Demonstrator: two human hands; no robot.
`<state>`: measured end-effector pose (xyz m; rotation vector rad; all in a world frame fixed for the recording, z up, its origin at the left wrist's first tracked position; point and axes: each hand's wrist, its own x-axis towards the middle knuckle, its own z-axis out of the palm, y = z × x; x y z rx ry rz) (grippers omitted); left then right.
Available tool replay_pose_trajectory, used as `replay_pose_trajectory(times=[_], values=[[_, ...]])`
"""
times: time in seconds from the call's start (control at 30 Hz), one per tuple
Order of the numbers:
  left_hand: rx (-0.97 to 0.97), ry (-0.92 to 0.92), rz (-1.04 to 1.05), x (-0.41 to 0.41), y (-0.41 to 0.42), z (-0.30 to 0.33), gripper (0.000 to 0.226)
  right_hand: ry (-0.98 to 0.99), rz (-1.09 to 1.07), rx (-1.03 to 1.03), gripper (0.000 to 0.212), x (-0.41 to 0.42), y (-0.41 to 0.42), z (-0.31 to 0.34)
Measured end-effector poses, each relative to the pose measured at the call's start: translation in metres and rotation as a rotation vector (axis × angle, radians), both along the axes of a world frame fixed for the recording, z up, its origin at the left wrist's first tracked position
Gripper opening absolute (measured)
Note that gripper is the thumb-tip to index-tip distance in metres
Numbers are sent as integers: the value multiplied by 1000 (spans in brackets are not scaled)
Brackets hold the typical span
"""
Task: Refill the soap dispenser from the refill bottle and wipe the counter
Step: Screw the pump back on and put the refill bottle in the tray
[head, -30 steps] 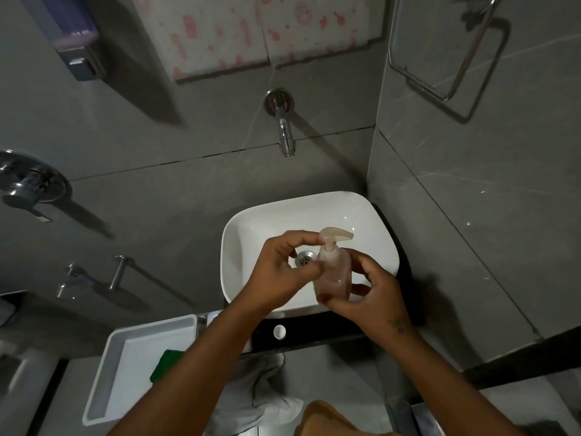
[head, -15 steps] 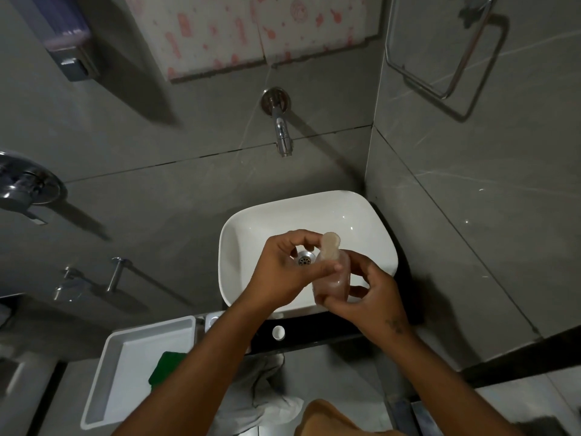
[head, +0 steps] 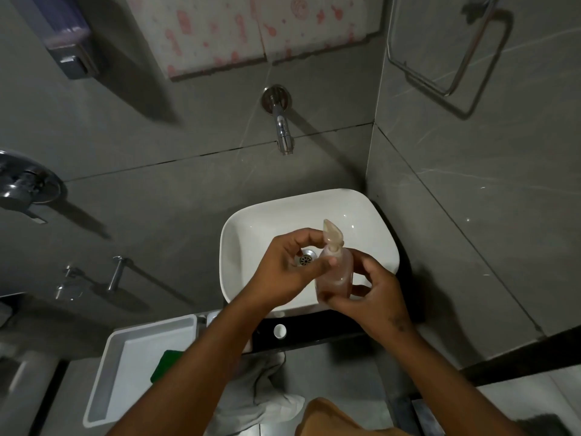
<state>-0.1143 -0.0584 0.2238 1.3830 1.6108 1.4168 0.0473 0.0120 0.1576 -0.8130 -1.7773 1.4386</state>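
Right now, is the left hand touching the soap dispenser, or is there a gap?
Touching. The head view shows the left hand with its fingertips pinching the collar of the soap dispenser under the pump.

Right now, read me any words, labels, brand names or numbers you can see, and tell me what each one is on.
None can be read.
soap dispenser: no label shows on its clear body.
patterned panel on the wall: pink shapes only, too blurred to tell whether any are letters.
wall dispenser: no legible marking.
white cap on the counter: plain.
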Motion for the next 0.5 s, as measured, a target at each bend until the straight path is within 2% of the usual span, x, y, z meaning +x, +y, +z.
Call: replay_pose_trajectory(times=[0.13,0.27,0.37,0.43,0.5], values=[[-4,55,142,3,3,-4,35,-2,10,-1,67,-2,-2,-1],[10,-4,-31,-3,1,1,28,-16,-16,3,68,-1,1,-2],[17,75,27,0,2,0,34,1,-8,-2,69,-1,2,-3],[8,51,87,0,5,-1,33,1,-12,2,70,-3,1,-4],[8,13,58,-3,6,-2,32,-5,-23,14,70,-4,2,-5]])
